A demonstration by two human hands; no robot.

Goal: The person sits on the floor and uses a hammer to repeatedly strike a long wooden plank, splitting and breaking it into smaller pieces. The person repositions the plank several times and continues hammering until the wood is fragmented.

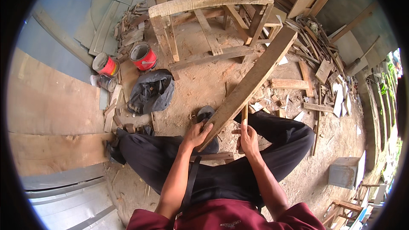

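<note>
Gripping the near end of a long plank [251, 81], left hand [197, 135] wraps its edge w/ fingers curled; the board slants up-right toward a wooden frame [204, 21]. Right hand [248, 139] is closed round a thin stick [244, 117] just beside the plank. Dirt floor [200, 81] below, offcuts scattered, red cans [142, 55] at left.

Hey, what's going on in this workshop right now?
A person sits on the dirt floor, left hand gripping the near end of a long wooden plank that slants up toward a rough wooden frame. The right hand holds a thin wooden stick upright beside it. Red paint cans stand to the left.
</note>
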